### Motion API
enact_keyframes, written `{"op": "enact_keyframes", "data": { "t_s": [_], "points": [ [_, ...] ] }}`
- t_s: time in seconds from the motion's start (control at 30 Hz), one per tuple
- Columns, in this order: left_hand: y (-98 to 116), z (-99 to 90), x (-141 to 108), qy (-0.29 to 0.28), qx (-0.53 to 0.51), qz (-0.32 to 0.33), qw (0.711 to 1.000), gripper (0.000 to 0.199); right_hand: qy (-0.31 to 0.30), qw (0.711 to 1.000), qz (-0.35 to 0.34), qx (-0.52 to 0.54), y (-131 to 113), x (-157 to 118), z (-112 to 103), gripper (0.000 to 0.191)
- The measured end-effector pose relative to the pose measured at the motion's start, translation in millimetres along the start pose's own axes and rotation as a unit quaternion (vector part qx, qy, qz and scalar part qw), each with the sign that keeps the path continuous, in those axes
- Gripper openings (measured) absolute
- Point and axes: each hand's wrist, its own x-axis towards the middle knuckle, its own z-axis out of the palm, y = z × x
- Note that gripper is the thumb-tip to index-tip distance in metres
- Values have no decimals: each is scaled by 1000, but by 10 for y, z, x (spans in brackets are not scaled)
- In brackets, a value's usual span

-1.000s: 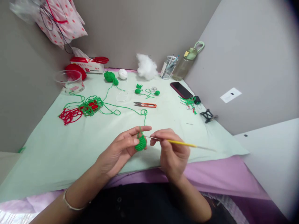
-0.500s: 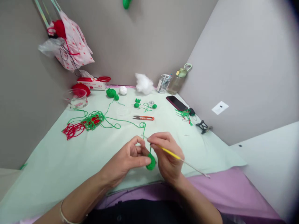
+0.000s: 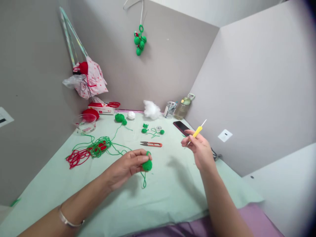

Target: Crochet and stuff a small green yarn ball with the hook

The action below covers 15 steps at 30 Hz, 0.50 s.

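Note:
Between the thumb and fingers of my left hand [image 3: 130, 166] is a small green crocheted ball [image 3: 147, 165], with a loop of green yarn [image 3: 144, 181] hanging beneath it. My right hand [image 3: 198, 148] is raised to the right, apart from the ball, and grips a crochet hook with a yellow handle [image 3: 197, 131], its thin metal end pointing up. Orange thread snips [image 3: 154, 144] lie beyond the ball. Small green crocheted pieces [image 3: 162, 132] rest behind the snips.
Tangled red yarn [image 3: 77, 159] and green yarn [image 3: 98, 146] spread at the left. White stuffing [image 3: 151, 110], a pen cup [image 3: 170, 110], a bottle [image 3: 182, 108] and a phone [image 3: 181, 127] stand or lie at the back. Green crocheted balls [image 3: 140, 42] hang on the wall.
My right hand has moved away from the ball, up and to the right, with the hook. My left hand has shifted slightly left with the ball. The view has tilted up, showing the hanging balls.

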Motion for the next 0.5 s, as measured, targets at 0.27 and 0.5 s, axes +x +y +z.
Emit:
{"op": "enact_keyframes", "data": {
  "t_s": [0.27,0.5],
  "points": [
    [73,-83,228,74,57,103,990,20,-96,939,-49,-327,52,-7,-64,54],
    [-39,-6,413,112,101,155,976,20,-359,933,0,-28,-49,-122,783,40]
  ]
}}
